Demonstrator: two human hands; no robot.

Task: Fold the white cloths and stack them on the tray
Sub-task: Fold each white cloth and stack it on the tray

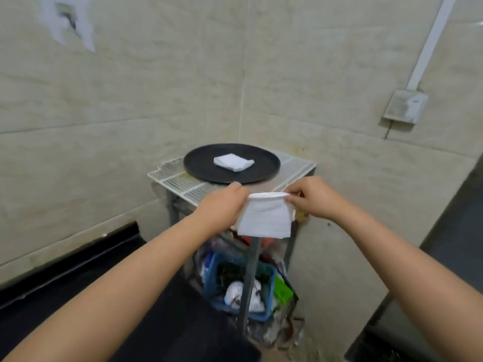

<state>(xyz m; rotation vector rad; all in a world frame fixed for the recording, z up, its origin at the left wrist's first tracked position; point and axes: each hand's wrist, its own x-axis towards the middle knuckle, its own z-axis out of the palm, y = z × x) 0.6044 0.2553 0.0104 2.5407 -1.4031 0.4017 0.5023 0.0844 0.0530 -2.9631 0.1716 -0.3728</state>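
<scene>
Round black tray (198, 165) on the white wire rack (177, 182) atop a metal stand (251, 257) in the wall corner, covering most of the rack's far part. On the tray, a little right of its middle: one folded white cloth (233, 162), lying flat, well clear of the rim. Below the rack, between the stand's legs: blue basket (217, 270), packed with dark scraps and a crumpled white item (235, 293); green packet (282, 290) just beside its right wall, plastic wrappers around it.

Second white cloth (265, 218) held in the air just in front of the rack's near edge, doubled over, fold line on top, loose edges hanging down. Left hand (222, 207) at the fold's left end, fingers curled round the corner, gripping. Right hand (311, 198) at the right end, thumb and fingertips pinching the fold. Both forearms bare, stretched forward from the lower corners, converging on the cloth, knuckles turned toward the tray. Held cloth apart from the tray and from the cloth on it.
</scene>
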